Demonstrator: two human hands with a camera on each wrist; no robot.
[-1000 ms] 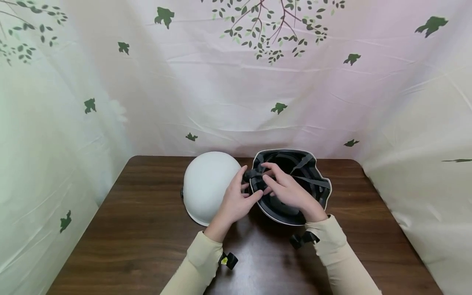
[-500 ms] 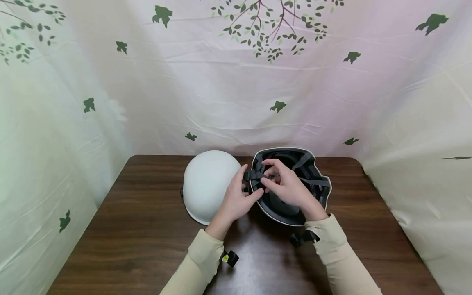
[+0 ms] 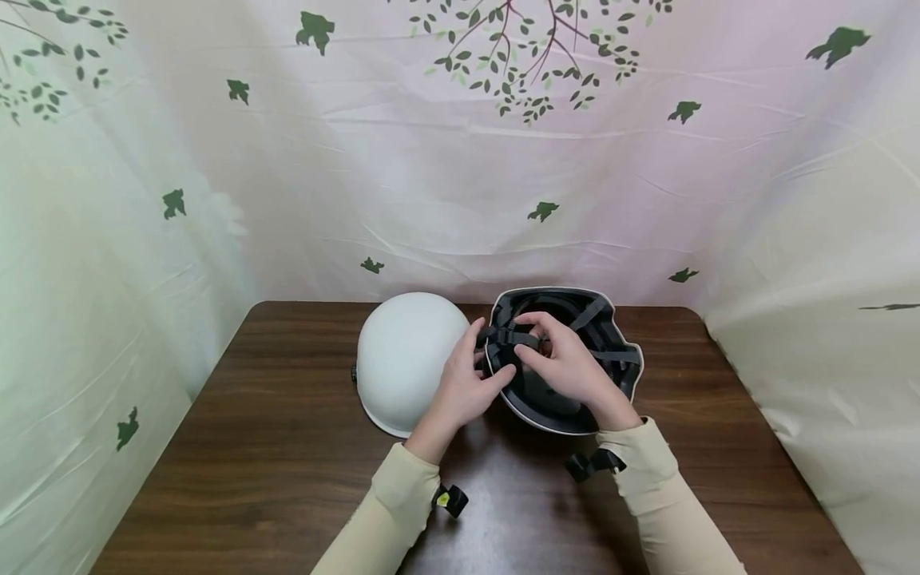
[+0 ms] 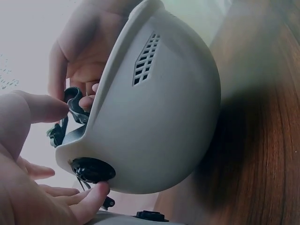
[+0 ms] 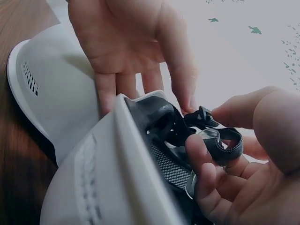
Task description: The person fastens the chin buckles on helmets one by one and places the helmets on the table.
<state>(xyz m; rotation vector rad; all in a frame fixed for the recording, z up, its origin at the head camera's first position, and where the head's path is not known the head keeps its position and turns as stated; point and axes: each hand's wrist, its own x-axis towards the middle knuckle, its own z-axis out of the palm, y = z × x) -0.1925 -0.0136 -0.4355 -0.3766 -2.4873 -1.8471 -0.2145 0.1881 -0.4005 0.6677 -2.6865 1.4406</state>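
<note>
An upturned white helmet shows its black lining and webbing on the right. My right hand reaches over its opening and pinches a looped black strap between thumb and fingers. At the helmet's left rim, my left hand has extended fingers outside the shell, and its thumb reaches toward the inside. In the left wrist view one fingertip touches the round black knob on the shell. A small black buckle lies by the left hand's fingers. Whether they touch the buckle is unclear.
A second white helmet rests dome up beside the left hand, close to the first one. Both stand near the back edge of the dark wooden table. Pale cloth with printed leaves and birds hangs behind and at the sides.
My right hand has shifted slightly right and drawn more of the strap out in a loop. The left hand stays almost still at the rim.
</note>
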